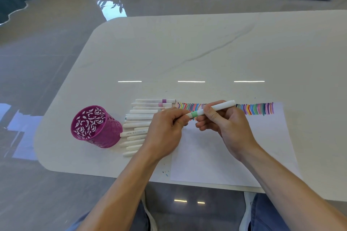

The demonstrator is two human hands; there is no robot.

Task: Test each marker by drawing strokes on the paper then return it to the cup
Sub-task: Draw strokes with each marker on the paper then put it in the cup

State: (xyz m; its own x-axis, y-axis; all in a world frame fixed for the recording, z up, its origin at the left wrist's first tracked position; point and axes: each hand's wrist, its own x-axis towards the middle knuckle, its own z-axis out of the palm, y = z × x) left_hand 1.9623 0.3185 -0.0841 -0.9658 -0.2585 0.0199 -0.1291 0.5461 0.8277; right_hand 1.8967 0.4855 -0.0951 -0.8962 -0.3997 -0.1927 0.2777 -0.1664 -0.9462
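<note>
Glossy stone-look top, matt paper, perforated magenta cup

The white table (206,47) has a smooth, polished surface with faint grey marble-like veining, and it mirrors strip lights as bright bars. On its near right lies a matt white paper sheet (216,155), flat and uncreased, its far edge covered in coloured ink strokes. At near left stands the magenta pen cup (96,126), a thin rigid wall pierced with leaf-shaped cut-outs; metal or plastic cannot be told. The white markers (139,118) beside it look like smooth, satin plastic barrels. The grey floor (47,52) tiles are highly glossy and reflective.
</note>
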